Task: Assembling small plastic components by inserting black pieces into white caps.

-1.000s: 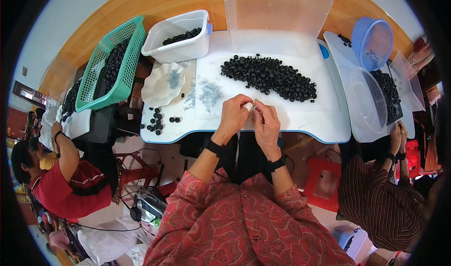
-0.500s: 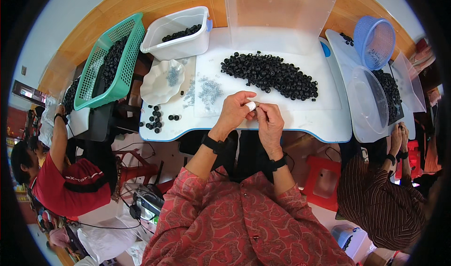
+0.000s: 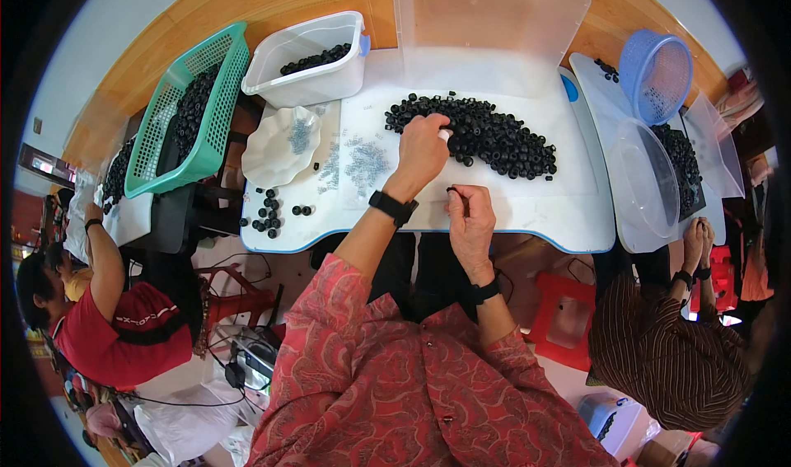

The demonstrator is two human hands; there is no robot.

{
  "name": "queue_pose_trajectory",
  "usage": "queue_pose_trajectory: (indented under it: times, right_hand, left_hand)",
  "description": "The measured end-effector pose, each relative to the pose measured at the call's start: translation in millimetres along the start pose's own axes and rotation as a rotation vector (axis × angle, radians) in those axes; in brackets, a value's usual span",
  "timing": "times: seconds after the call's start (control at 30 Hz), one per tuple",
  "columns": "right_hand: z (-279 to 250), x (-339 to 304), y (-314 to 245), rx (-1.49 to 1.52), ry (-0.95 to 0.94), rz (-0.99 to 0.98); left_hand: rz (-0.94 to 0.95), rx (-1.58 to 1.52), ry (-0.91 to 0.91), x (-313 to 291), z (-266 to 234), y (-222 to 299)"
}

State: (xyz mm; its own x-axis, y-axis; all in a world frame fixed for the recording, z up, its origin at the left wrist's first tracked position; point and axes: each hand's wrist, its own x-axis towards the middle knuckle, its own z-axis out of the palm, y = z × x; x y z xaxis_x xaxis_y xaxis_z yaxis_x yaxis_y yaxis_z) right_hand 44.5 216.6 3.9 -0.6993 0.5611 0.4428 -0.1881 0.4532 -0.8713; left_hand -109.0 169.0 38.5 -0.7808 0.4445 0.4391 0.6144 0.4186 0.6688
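My left hand [image 3: 423,152] reaches over the left part of a heap of small black round parts [image 3: 503,141] on the white table. A white wrap [image 3: 445,136] covers one of its fingers; whether those fingertips grip a part is hidden. Closer to me, at the table's front edge, my right hand [image 3: 471,220] is closed in a pinch, with a small black part [image 3: 451,190] at its fingertips. Left of my left hand lie scattered small clear pieces [image 3: 365,160].
A scalloped white dish [image 3: 262,170] holds more clear pieces, with loose black parts [image 3: 269,211] nearby. A white tub [image 3: 350,78] and a green basket [image 3: 222,137] hold black parts. A clear upright panel [image 3: 494,30] stands behind the heap. Co-workers [image 3: 124,327] sit at both sides.
My hands were together in front of the heap; they have come apart. The left has moved forward onto the heap, while the right stays near the table edge with a small black part.
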Motion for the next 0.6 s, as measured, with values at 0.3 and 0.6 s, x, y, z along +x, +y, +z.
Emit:
queue_pose_trajectory:
  times: [0.3,0.6]
  right_hand:
    - [2,0,5,-0.063,0.001,-0.025]
    - [2,1,6,-0.092,-0.011,-0.041]
  left_hand:
    - [-0.015,0.159,-0.067,17,15,-5]
    - [-0.129,0.062,-0.181,10,9,-1]
